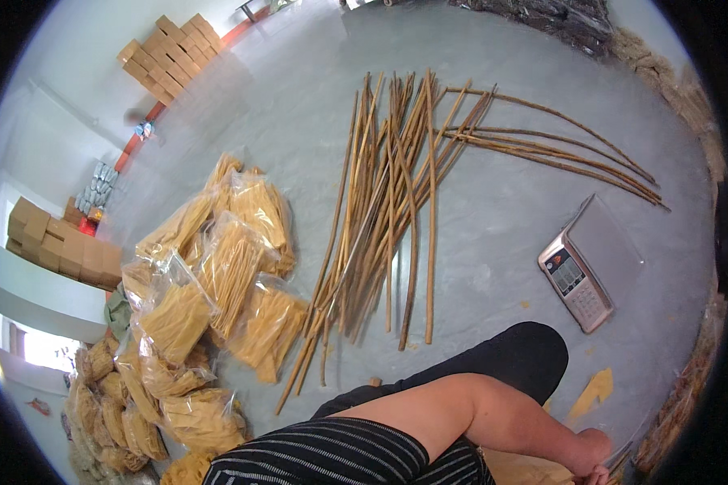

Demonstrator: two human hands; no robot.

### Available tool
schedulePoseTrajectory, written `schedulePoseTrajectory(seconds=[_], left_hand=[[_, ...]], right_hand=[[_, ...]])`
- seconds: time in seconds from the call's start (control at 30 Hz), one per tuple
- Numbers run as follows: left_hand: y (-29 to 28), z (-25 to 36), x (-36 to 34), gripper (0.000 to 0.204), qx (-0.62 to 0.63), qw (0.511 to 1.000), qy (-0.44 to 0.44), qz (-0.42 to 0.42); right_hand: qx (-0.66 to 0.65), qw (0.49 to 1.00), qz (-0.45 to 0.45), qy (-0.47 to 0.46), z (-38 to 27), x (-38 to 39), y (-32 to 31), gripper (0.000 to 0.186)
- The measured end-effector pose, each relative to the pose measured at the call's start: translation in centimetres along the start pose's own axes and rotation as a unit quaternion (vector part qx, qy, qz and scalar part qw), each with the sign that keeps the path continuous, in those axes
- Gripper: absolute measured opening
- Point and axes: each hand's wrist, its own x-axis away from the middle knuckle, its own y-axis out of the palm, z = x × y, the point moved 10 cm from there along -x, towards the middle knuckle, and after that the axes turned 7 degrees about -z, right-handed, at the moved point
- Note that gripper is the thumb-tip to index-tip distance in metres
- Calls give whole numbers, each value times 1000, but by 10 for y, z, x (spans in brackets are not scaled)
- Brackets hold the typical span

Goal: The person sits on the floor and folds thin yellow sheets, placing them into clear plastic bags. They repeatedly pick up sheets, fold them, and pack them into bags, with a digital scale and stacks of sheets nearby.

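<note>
Tan material (519,469) lies at the near side of the floor (485,242), partly covered by the left forearm, and its exact kind is hard to make out. The left hand (592,457) is beside it, fingers curled closely together; I cannot tell whether they hold anything. Clear plastic (628,449) shows just beyond these fingers. The right hand is out of sight.

A flat yellow piece (594,394) lies on the floor near the left hand, past the bent knee (514,356) in black trousers. Farther toward the floor's right edge sits a scale (594,263) with a flat pan, a display and a keypad.

Long brown sticks (378,212) lie loosely crossed in the middle of the floor, several of them reaching out toward the right. To their left, clear bags (233,267) packed with yellow strips lie piled on one another. Cardboard boxes (57,242) stand stacked by the floor's left edge, and more boxes (172,58) rise against the wall near its far left corner.
</note>
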Motion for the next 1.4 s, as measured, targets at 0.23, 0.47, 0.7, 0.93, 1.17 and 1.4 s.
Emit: schedulePoseTrajectory(seconds=[0.23, 0.47, 0.7, 0.93, 1.17, 1.4], left_hand=[[-44, 29, 47, 12, -65, 998, 9, 8], [4, -17, -6, 15, 43, 998, -43, -31], [-20, -1, 14, 27, 35, 995, -24, -93], [-30, -9, 13, 31, 30, 997, -25, -69], [-30, -24, 8, 27, 24, 992, -93, -76], [-61, 18, 36, 22, -96, 992, 49, -73]], right_hand=[[2, 1000, -2, 16, 7, -7, 4, 45], [-2, 1000, -9, -4, 1, -19, 8, 46], [-4, 1000, -8, -6, -2, -22, 14, 47], [-2, 1000, -14, -13, -6, -28, 19, 48], [-4, 1000, -19, -18, -11, -33, 23, 49], [1, 999, -23, -23, -14, -36, 27, 51]])
